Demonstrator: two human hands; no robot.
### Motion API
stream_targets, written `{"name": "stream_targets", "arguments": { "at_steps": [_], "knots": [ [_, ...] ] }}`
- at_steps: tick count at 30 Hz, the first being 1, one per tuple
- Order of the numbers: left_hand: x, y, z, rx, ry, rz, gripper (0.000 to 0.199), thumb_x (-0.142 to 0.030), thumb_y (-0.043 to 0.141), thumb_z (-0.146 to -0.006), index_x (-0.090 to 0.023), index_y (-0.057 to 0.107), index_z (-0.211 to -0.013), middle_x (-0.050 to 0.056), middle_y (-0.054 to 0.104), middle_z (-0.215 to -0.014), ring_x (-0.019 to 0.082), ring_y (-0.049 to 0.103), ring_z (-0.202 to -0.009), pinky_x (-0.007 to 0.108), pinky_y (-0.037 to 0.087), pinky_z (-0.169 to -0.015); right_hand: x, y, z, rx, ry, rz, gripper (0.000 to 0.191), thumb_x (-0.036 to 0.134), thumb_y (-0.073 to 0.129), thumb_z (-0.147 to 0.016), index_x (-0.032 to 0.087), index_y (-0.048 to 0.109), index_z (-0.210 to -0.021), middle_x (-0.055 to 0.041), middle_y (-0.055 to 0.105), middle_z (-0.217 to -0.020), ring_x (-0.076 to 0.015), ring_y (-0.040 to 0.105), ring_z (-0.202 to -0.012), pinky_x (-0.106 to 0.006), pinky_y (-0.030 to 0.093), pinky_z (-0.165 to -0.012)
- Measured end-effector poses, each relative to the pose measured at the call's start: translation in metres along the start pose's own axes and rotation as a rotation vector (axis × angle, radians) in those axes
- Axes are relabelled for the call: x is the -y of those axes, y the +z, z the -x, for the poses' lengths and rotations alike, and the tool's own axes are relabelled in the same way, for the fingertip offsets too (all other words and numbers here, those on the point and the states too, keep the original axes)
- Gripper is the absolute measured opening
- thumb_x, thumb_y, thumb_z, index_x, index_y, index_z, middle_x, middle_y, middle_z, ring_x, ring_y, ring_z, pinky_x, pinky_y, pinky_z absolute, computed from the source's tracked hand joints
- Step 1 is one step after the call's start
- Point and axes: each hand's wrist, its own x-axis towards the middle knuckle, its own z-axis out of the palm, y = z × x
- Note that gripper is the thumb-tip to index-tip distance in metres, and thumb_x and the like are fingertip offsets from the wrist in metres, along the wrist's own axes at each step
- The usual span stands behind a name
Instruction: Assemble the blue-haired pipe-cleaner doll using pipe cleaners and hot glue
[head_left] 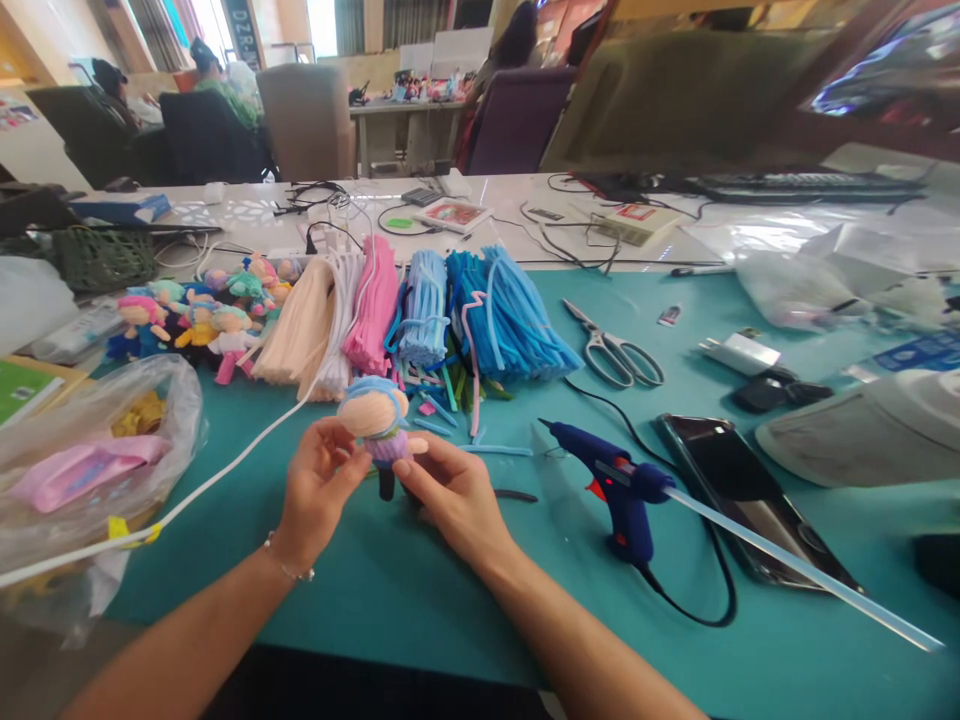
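Between my two hands, above the green mat (315, 590), is a small doll (384, 432) made of pipe cleaners. It has a peach head with blue strands over the top, a purple striped body and a dark leg. My left hand (322, 490) pinches its left side near the head and body. My right hand (457, 490) grips its body and arm from the other side. Short blue pipe cleaner pieces (499, 450) lie just behind my right hand, and a dark strip (516, 495) lies beside it. A blue glue gun (619, 475) with a long clear glue stick rests to the right.
Behind the doll lie bundles of peach (296, 325), pink (373, 310) and blue pipe cleaners (517, 320). Finished dolls (199, 320) crowd the left. Scissors (615, 345), a phone (750, 495) and a charger (742, 352) lie right. A white cable (247, 450) crosses the left side.
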Motion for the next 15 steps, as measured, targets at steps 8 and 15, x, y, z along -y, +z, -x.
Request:
{"name": "stream_targets", "arguments": {
  "at_steps": [8,15],
  "knots": [
    [-0.0031,0.0056,-0.0051,0.122,-0.218,0.212,0.038,-0.029,0.085,-0.056,-0.017,0.075,-0.090,0.008,0.076,-0.092,0.030,0.066,-0.103,0.042,0.048,-0.096,-0.0054,0.0058,-0.0016,0.063,-0.130,-0.081,0.029,0.047,0.072,-0.076,0.020,0.067,-0.085,-0.0018,0.061,-0.084,-0.0128,0.059,-0.067,-0.025,0.050,-0.058],
    [-0.0029,0.0035,-0.0069,0.117,-0.208,0.166,0.030,-0.024,0.082,-0.056,-0.017,0.075,-0.085,0.008,0.076,-0.087,0.028,0.068,-0.092,0.040,0.052,-0.088,-0.0053,0.0023,-0.0016,0.061,-0.194,0.029,0.016,0.031,0.070,-0.078,0.019,0.065,-0.089,-0.0019,0.061,-0.086,-0.0137,0.064,-0.069,-0.027,0.055,-0.062]
  ]
}}
